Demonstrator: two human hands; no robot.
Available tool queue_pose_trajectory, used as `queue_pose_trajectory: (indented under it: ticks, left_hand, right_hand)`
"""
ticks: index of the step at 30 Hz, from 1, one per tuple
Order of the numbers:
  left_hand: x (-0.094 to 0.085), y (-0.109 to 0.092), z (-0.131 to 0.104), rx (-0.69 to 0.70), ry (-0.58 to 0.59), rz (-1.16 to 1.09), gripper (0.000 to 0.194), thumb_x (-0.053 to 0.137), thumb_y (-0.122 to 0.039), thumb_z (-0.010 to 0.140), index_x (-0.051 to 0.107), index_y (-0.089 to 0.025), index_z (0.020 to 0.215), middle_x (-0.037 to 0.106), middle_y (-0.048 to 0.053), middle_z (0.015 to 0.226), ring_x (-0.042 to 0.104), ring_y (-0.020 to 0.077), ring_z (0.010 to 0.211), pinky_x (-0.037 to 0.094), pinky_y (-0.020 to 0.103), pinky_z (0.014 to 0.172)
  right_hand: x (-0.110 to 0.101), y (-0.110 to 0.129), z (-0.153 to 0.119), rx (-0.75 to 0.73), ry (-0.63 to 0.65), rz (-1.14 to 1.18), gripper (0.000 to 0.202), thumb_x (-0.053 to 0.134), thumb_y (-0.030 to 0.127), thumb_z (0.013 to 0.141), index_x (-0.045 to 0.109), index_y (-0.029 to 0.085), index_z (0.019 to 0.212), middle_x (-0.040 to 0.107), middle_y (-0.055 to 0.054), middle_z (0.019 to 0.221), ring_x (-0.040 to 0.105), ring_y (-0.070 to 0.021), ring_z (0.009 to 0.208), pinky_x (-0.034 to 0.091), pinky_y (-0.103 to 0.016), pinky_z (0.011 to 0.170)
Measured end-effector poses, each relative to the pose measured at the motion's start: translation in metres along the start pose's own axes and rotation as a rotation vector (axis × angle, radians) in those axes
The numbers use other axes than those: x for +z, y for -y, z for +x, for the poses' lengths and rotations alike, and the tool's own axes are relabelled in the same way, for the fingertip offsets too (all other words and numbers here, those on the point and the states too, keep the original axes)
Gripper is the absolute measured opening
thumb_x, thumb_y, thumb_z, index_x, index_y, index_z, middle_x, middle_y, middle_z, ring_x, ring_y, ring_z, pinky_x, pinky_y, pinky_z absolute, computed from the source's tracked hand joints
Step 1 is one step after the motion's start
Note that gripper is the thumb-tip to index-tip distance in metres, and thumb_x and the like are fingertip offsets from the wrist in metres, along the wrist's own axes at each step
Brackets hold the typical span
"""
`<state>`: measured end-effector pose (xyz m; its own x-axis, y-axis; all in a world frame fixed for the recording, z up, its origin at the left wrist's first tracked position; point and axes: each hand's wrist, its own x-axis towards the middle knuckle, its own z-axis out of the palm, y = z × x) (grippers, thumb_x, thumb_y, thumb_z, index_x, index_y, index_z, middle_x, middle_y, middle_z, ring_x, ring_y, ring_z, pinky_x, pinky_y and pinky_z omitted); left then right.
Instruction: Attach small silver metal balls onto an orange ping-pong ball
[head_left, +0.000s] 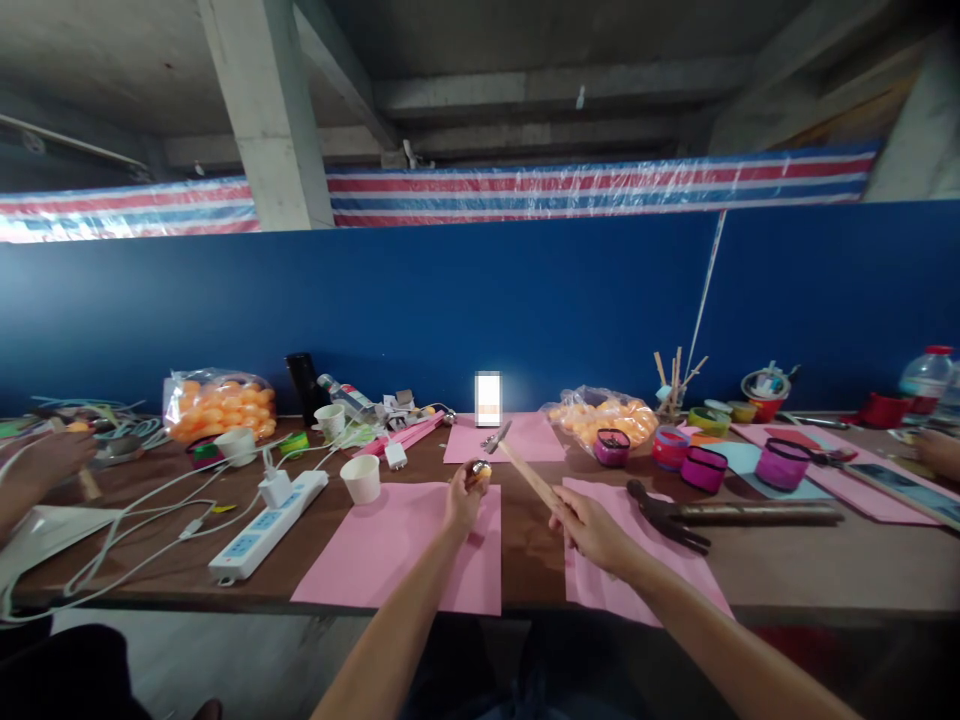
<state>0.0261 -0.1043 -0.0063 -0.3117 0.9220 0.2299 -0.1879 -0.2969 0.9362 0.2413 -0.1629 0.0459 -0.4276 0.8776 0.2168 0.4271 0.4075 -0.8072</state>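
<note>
My left hand (466,497) is closed on a small round thing (481,470), shiny and silvery on top with orange-yellow beneath; its exact kind is too small to tell. Gripped in my right hand (589,528) is a small hammer (531,475) with a pale wooden handle and a metal head. The hammer head is up and to the right of the round thing, apart from it. Pink sheets (405,545) lie under and beside my hands. A larger claw hammer (757,514) rests on the table to the right of my right hand.
A white power strip (268,525), cords and a paper cup (361,479) are at left. Bags of orange balls (225,410) stand farther back. Purple-rimmed containers (781,465) and a phone (904,490) are at right. Other people's hands (937,452) show at both edges. A blue partition (480,300) closes the back.
</note>
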Motion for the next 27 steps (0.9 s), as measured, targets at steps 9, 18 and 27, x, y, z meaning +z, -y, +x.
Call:
queue_pose_trajectory:
  ticks: [9,18,27]
  left_hand:
    - [-0.002,0.002,0.003,-0.008,0.006,-0.005,0.039,0.067,-0.026,0.062,0.056,-0.018,0.098,0.063,0.007,0.092,0.060,0.0126,0.076,0.048,0.025,0.065]
    - [-0.003,0.008,0.005,-0.002,-0.015,0.020,0.039,0.066,-0.028,0.063,0.056,-0.017,0.099,0.063,0.007,0.091,0.060,0.0123,0.075,0.049,0.026,0.067]
    - [-0.002,0.007,0.004,0.018,-0.060,0.095,0.040,0.067,-0.024,0.061,0.057,-0.014,0.097,0.064,0.007,0.080,0.059,0.0115,0.063,0.048,0.025,0.060]
  right_hand:
    - [-0.001,0.003,0.000,0.058,0.036,0.076,0.028,0.033,0.041,0.084,0.047,0.018,0.091,0.054,0.001,0.071,0.045,-0.0056,0.044,0.035,-0.017,0.039]
    - [0.005,-0.001,-0.001,0.063,0.038,0.057,0.027,0.032,0.041,0.085,0.046,0.019,0.091,0.054,0.002,0.073,0.046,-0.0056,0.044,0.035,-0.017,0.039]
    - [-0.007,0.007,-0.007,-0.089,-0.022,-0.181,0.024,0.030,0.030,0.087,0.049,0.020,0.098,0.056,0.000,0.071,0.052,-0.0113,0.057,0.038,-0.021,0.053]
